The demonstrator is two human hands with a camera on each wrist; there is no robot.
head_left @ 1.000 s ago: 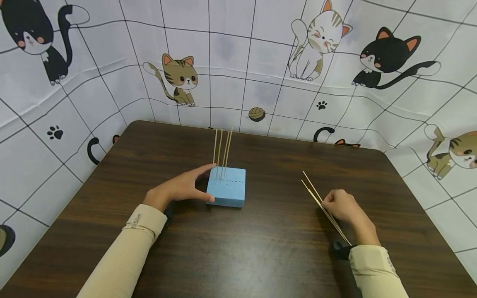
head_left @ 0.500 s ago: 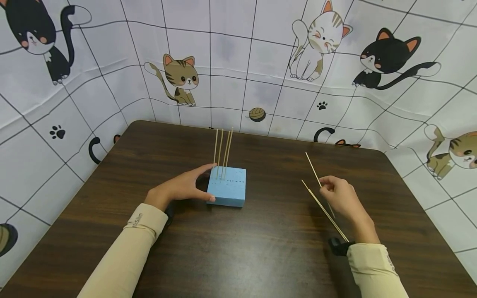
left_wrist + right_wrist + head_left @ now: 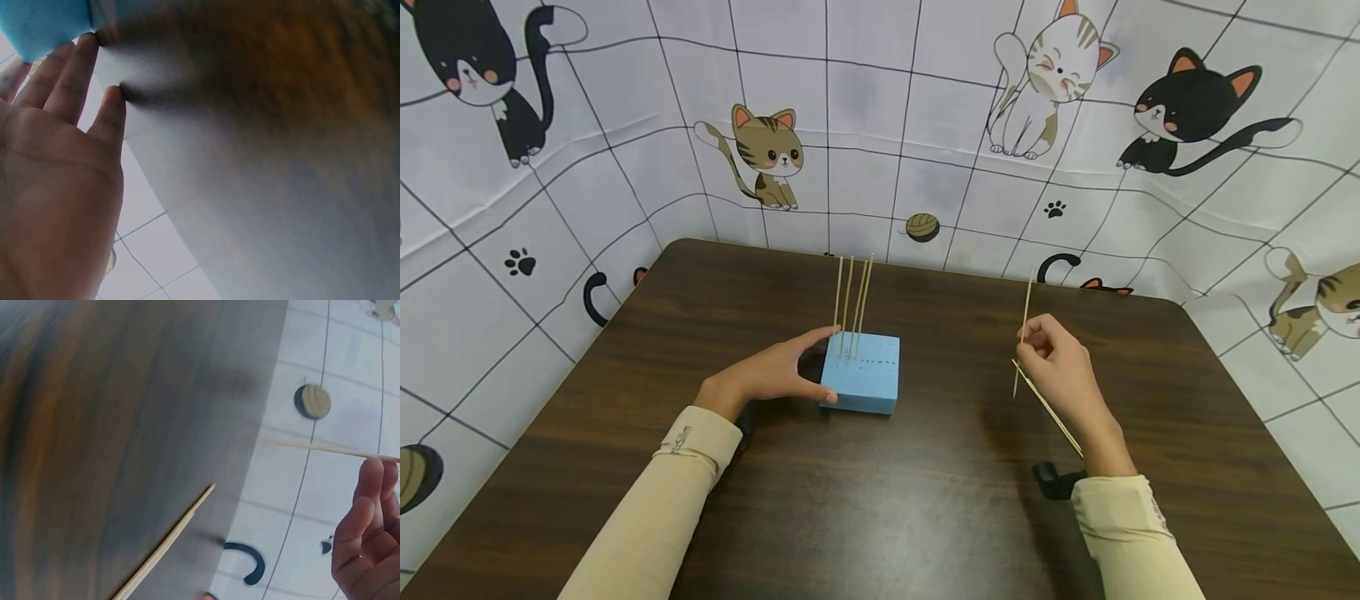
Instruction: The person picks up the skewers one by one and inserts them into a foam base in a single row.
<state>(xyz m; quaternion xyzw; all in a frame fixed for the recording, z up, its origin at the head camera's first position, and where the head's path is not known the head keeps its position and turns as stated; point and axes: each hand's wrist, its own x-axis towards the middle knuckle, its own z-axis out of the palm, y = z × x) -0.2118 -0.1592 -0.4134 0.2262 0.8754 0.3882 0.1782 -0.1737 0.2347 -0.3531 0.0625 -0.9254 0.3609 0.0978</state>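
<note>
A light-blue, foam-like block (image 3: 871, 385) with small holes in its top sits on the table. Several bamboo skewers (image 3: 861, 300) stand upright toward its back left. My left hand (image 3: 767, 375) holds the block at its left side, thumb at the front and index finger at the back. In the left wrist view, its other fingers (image 3: 74, 81) extend near the block. Over to the right, my right hand (image 3: 1063, 367) pinches one bamboo skewer (image 3: 1027, 300), raised and nearly upright, its pointed lower end showing below the fingers. Beside that hand, loose skewers (image 3: 1051, 410) lie diagonally on the table.
The dark brown wooden table (image 3: 925, 492) has its back edge against a white, grid-lined sheet (image 3: 865, 100) printed with cartoon cats. The sheet also surrounds both sides. Black wrist gear (image 3: 1054, 481) sits beneath the right wrist.
My right hand has picked one skewer off the loose ones, lifted it and turned it nearly upright, moving up and left. The left hand and block have stayed in place.
</note>
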